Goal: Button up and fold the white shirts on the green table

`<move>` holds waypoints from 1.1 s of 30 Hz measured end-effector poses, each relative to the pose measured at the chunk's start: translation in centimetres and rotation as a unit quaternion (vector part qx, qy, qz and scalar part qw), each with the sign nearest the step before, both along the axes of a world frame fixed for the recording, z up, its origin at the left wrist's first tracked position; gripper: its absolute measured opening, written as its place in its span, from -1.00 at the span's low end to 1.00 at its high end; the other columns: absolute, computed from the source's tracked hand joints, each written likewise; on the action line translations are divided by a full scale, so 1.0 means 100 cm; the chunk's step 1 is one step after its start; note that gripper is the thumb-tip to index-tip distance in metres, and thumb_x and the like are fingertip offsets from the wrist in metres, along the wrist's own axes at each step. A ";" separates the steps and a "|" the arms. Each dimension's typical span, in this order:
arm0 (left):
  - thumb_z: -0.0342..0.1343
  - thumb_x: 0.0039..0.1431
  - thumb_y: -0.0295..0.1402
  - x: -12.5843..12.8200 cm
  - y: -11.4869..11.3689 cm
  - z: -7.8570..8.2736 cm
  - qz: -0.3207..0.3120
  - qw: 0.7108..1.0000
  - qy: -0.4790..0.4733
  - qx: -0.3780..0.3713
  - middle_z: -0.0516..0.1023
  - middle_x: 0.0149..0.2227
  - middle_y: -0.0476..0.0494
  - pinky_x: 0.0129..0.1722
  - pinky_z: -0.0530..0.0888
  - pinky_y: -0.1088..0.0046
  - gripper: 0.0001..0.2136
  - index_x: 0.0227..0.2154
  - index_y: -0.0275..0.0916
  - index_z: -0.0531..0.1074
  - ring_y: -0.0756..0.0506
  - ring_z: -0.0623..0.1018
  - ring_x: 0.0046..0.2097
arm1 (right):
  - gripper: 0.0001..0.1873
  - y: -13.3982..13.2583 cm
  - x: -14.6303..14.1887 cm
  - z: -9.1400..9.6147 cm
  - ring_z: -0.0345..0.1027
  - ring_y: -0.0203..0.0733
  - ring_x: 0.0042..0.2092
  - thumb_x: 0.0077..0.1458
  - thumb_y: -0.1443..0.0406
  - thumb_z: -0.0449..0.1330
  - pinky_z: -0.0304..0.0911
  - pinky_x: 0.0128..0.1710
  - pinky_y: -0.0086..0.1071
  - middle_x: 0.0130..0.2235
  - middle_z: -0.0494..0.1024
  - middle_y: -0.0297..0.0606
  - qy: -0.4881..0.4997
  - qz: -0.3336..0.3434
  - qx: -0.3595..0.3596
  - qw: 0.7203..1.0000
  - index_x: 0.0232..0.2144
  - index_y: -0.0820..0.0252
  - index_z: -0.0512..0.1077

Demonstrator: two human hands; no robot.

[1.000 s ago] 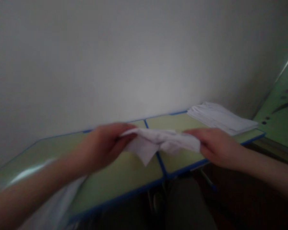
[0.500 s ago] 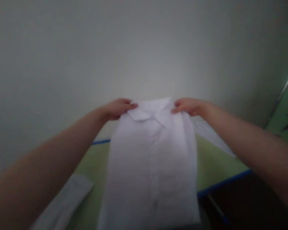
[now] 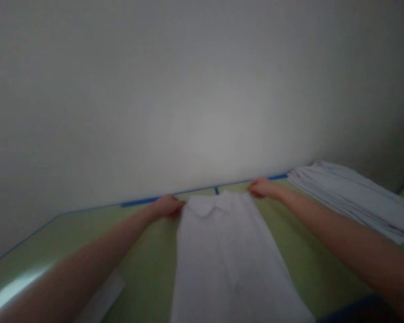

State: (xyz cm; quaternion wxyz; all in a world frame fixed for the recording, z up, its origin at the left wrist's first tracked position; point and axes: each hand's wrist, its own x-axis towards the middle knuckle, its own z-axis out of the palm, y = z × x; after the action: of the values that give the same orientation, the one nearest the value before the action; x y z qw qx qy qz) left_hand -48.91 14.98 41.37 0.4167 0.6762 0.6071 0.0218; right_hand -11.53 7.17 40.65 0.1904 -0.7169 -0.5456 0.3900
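Observation:
A white collared shirt point(image 3: 227, 255) lies flat and lengthwise on the green table point(image 3: 148, 251), its collar toward the wall. My left hand point(image 3: 168, 207) is closed on the shirt's left shoulder beside the collar. My right hand point(image 3: 261, 188) is closed on the right shoulder. Both arms are stretched out over the table. The picture is blurred, so the fingers show only roughly.
A pile of folded white cloth point(image 3: 353, 197) lies at the right of the table near the wall. Another white piece point(image 3: 103, 298) shows under my left forearm. The table has blue edging point(image 3: 139, 202) and stands against a plain pale wall.
The bunched cloth was lifted and shaken out into a hanging shirt, then lowered and laid flat on the table with the collar far from me. Both hands moved toward the wall.

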 end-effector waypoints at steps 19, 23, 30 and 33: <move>0.02 0.04 -0.14 0.031 -0.004 0.033 -0.100 0.969 0.042 0.220 0.54 -0.48 -0.17 -0.47 0.25 0.50 -0.67 -0.38 -0.31 0.53 -0.05 0.46 -0.43 | -0.71 0.004 -0.051 -0.008 0.40 -0.14 -0.18 0.07 0.32 0.03 0.17 -0.29 -0.47 -0.19 0.53 0.03 -0.197 -0.006 0.050 0.979 -0.25 0.37 0.48; 0.01 0.07 -0.17 0.041 0.005 0.030 -0.071 0.968 0.044 0.237 0.56 -0.40 -0.16 -0.44 0.28 0.52 -0.69 -0.31 -0.27 0.53 -0.04 0.49 -0.38 | -0.66 0.010 -0.047 -0.005 0.38 -0.15 -0.13 0.15 0.29 -0.05 0.18 -0.25 -0.47 -0.12 0.50 0.02 -0.209 -0.034 0.063 0.975 -0.15 0.36 0.42; 0.05 0.04 -0.16 0.045 0.003 0.003 -0.012 0.981 0.096 0.167 0.53 -0.55 -0.19 -0.47 0.32 0.52 -0.70 -0.48 -0.30 0.53 -0.07 0.50 -0.45 | -0.61 0.003 -0.046 -0.016 0.43 -0.12 -0.23 0.10 0.16 0.03 0.22 -0.33 -0.46 -0.27 0.55 0.04 -0.213 -0.019 0.020 0.977 -0.33 0.38 0.51; 0.07 -0.01 -0.05 0.036 -0.004 -0.004 0.001 0.986 0.108 0.129 0.47 -0.64 -0.19 -0.52 0.32 0.51 -0.62 -0.60 -0.31 0.48 -0.08 0.48 -0.51 | -0.53 -0.004 -0.042 -0.020 0.45 -0.12 -0.35 -0.03 0.04 0.14 0.23 -0.41 -0.45 -0.39 0.56 0.00 -0.211 -0.007 -0.006 0.978 -0.38 0.39 0.53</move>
State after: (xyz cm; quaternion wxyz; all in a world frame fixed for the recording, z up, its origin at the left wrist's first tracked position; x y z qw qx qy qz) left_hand -45.32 14.56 41.01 0.2575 0.7224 0.6412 0.0271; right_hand -15.71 6.81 38.63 0.0696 -0.7878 -0.5662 0.2322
